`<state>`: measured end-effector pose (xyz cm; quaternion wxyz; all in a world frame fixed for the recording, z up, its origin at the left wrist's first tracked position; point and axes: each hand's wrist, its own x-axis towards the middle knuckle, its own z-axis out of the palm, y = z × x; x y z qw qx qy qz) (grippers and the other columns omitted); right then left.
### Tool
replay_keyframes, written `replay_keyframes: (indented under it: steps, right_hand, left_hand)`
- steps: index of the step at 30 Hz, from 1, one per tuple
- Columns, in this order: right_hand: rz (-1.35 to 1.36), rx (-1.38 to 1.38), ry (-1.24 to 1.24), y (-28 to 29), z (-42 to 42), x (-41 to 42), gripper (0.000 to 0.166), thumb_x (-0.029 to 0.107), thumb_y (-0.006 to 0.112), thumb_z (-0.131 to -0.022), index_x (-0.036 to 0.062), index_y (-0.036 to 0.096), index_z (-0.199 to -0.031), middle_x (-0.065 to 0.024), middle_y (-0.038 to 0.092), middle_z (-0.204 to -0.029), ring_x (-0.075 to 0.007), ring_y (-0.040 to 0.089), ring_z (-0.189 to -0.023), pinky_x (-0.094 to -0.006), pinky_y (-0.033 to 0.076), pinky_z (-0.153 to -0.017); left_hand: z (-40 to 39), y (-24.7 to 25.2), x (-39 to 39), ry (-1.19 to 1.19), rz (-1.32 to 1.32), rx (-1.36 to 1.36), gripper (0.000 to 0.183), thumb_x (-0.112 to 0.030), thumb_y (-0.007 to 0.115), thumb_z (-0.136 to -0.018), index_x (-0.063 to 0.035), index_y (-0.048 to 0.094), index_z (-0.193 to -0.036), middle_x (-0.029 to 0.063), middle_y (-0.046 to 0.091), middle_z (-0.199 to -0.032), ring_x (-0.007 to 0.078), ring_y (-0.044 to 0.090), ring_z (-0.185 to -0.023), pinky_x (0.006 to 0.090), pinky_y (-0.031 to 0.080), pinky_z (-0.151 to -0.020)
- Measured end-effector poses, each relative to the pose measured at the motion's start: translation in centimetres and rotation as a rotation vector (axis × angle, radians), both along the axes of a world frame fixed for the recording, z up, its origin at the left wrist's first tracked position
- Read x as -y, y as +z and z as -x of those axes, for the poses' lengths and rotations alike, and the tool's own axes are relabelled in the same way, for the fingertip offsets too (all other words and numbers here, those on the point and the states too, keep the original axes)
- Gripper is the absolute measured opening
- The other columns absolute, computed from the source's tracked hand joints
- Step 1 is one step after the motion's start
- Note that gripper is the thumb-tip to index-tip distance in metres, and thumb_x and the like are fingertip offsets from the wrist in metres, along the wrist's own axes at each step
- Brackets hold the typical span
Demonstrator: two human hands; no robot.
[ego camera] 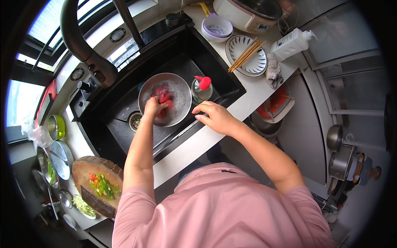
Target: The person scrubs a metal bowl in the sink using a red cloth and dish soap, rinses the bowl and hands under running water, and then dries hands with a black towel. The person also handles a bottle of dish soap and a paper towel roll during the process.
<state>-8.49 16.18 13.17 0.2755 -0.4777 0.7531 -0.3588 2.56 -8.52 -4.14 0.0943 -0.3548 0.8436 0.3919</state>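
Note:
In the black sink [118,136] stands a round metal basin [183,102] of water with a red cloth-like item [164,96] in it. My left hand [154,107] reaches into the basin, its fingers at the red item; whether they grip it is hidden. Right of the basin, touching or very near it, is a clear glass bottle [198,94] with a bright red top [205,83]. My right hand [214,116] hovers just below the bottle by the sink's front edge, fingers apart and holding nothing.
A black faucet [90,59] arches over the sink's left. On the right counter are a plate [259,62] with chopsticks [248,54], small bowls [217,26], a pump bottle [290,45] and a cooker [248,15]. A round wooden board [80,167] holds a cleaver [96,201] and chopped peppers [105,187].

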Motion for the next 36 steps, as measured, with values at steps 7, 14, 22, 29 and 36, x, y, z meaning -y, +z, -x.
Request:
replay_keyframes:
  steps: [7, 14, 22, 29, 36]
  right_hand:
    - [-0.088, 0.011, -0.254, -3.2, 2.6, 0.1, 0.017, 0.020, 0.062, -0.081, 0.0046, 0.061, -0.089, -0.0106, 0.063, -0.082, -0.0258, 0.062, -0.076, -0.0346, 0.049, -0.069]
    - [-0.165, -0.287, -0.279, -2.3, 6.6, 2.8, 0.062, 0.037, 0.069, -0.075, 0.0174, 0.042, -0.128, -0.0136, 0.054, -0.103, -0.0317, 0.058, -0.095, -0.0406, 0.047, -0.080]
    - [-0.402, -0.574, -0.060, -2.3, 7.5, 5.8, 0.023, 0.028, 0.059, -0.082, 0.0084, 0.055, -0.093, -0.0125, 0.061, -0.093, -0.0342, 0.061, -0.085, -0.0455, 0.049, -0.071]
    - [-0.157, -0.345, -0.086, 1.7, 10.2, 4.8, 0.016, 0.018, 0.058, -0.076, 0.0047, 0.060, -0.086, -0.0144, 0.061, -0.086, -0.0295, 0.060, -0.081, -0.0368, 0.046, -0.070]
    - [0.021, -0.185, -0.008, 12.7, 10.7, 5.0, 0.013, 0.009, 0.060, -0.080, 0.0021, 0.058, -0.091, -0.0032, 0.060, -0.083, -0.0102, 0.055, -0.079, -0.0256, 0.045, -0.073]
  left_hand:
    - [-3.4, 7.8, 0.4, 0.379, -0.771, -0.700, 0.027, -0.027, 0.062, -0.087, -0.0028, 0.057, -0.098, 0.0052, 0.064, -0.086, 0.0142, 0.060, -0.080, 0.0283, 0.047, -0.079]
    - [-3.4, 2.6, -1.0, 0.281, -0.561, -0.516, 0.025, -0.019, 0.062, -0.086, -0.0027, 0.058, -0.105, 0.0058, 0.064, -0.092, 0.0153, 0.060, -0.083, 0.0291, 0.046, -0.079]
    - [-5.3, -2.6, -2.2, 0.194, 0.014, -0.367, 0.035, -0.015, 0.062, -0.080, 0.0012, 0.059, -0.111, 0.0163, 0.064, -0.099, 0.0258, 0.061, -0.094, 0.0336, 0.045, -0.085]
    - [-6.9, 2.5, -2.6, 0.335, -0.105, -0.407, 0.040, -0.019, 0.064, -0.082, -0.0021, 0.056, -0.117, 0.0224, 0.056, -0.115, 0.0306, 0.055, -0.108, 0.0354, 0.042, -0.093]
    - [-3.0, 6.7, -5.5, 0.415, -0.882, -0.538, 0.058, -0.035, 0.058, -0.089, -0.0070, 0.038, -0.135, 0.0129, 0.054, -0.120, 0.0186, 0.055, -0.106, 0.0303, 0.045, -0.086]
